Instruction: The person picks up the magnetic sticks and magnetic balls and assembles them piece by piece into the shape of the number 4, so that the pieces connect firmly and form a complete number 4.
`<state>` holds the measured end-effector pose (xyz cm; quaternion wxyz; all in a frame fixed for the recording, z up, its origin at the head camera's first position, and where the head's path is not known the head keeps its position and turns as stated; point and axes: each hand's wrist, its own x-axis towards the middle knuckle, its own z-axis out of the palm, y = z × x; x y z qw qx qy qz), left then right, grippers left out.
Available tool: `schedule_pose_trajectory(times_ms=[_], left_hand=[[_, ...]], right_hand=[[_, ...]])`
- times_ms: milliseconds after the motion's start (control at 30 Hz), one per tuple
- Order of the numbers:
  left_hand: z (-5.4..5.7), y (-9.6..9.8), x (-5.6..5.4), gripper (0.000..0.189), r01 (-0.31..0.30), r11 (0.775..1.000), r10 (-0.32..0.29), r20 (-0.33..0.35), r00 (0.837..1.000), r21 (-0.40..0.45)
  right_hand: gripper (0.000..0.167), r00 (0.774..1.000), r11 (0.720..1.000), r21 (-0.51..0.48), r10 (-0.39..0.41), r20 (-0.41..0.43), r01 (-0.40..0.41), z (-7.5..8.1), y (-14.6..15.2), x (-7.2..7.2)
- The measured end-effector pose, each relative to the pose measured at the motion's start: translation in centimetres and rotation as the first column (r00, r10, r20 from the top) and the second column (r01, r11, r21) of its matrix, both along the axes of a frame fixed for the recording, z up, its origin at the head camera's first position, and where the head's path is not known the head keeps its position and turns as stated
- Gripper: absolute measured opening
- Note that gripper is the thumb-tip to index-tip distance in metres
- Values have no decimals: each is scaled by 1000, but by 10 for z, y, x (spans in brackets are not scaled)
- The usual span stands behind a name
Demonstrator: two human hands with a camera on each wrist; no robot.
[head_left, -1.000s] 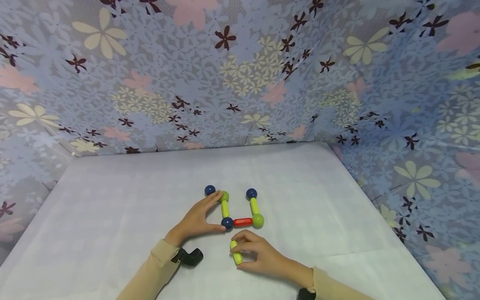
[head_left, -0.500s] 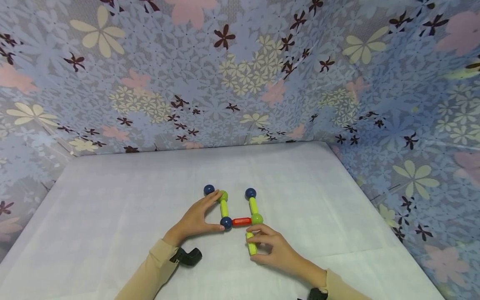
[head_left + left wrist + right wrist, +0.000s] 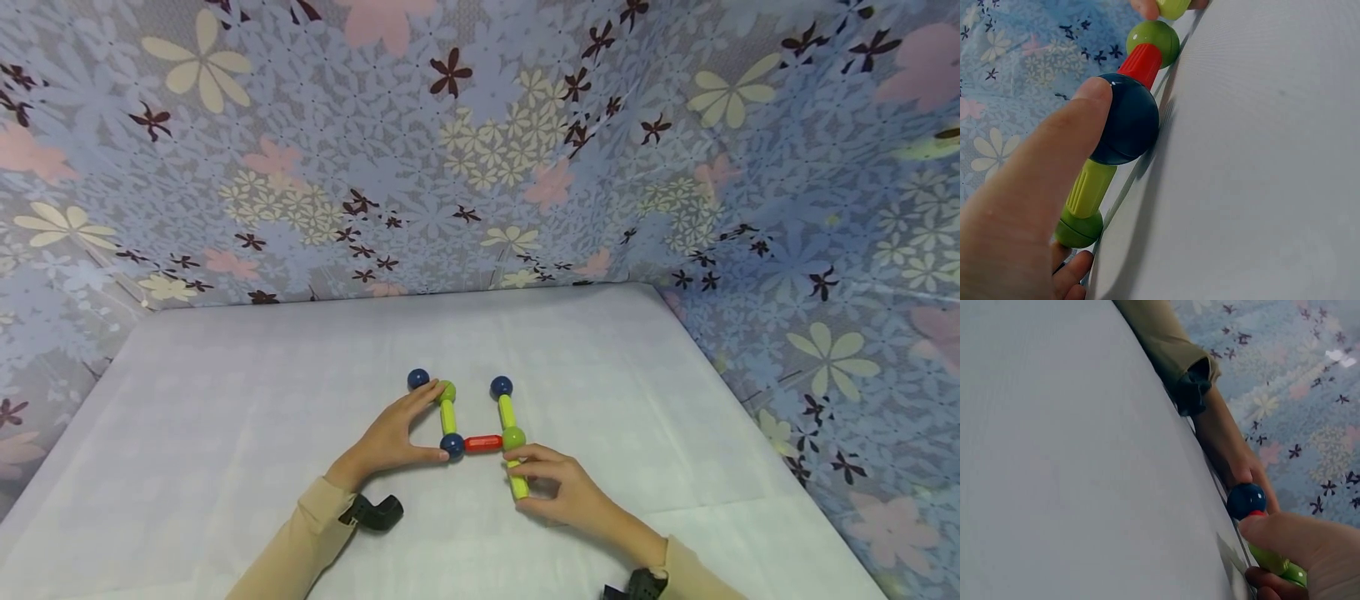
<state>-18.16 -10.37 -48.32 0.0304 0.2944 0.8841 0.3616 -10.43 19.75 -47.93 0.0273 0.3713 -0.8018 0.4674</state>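
Observation:
My left hand [image 3: 393, 433] holds a small ball-and-rod construction, thumb on a blue ball [image 3: 452, 447] and fingertips at a green ball [image 3: 447, 392]. A yellow-green rod [image 3: 447, 417] joins these two. From the blue ball a red rod [image 3: 483, 443] runs to another green ball [image 3: 513, 437], where a second yellow-green rod [image 3: 507, 412] leads up to a blue ball [image 3: 502, 386]. My right hand [image 3: 566, 487] pinches a loose yellow-green rod [image 3: 519, 485], its far end at the right green ball; fingers partly hide whether they touch. The left wrist view shows the red rod [image 3: 1142, 65] end-on.
One more blue ball [image 3: 418, 379] lies beyond the left fingertips; its link to the construction is hidden. A white cloth [image 3: 262, 400] covers the table, and a flowered curtain [image 3: 390, 167] hangs behind and at the right. Each wrist wears a black camera mount [image 3: 378, 512].
My right hand has carried the yellow-green rod rightward, from below the red rod to the near side of the right green ball. My left hand and the construction have stayed put.

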Motion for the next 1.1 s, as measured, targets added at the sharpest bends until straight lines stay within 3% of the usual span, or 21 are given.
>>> schedule_pose_trajectory(times_ms=[133,600,867,933,1100], left_hand=[[-1,0,-1,99,0,1000,0,6,1000,-3],[0,0,-1,99,0,1000,1,17,1000,-11],[0,0,0,98,7,1000,-7,-18,1000,9],[0,0,-1,98,3,1000,-3,-23,1000,5],[0,-2,-2,99,7,1000,-7,-19,1000,-3]], right_hand=[[35,1000,1000,-14,21,-8,-21,-1,3,-3],[28,991,1000,15,-26,129,24,1,6,-4],[30,998,998,-16,-63,26,63,10,4,-2],[28,997,996,-43,-75,-10,75,18,1,-2],[20,991,988,-82,-134,-10,133,38,-8,1]])
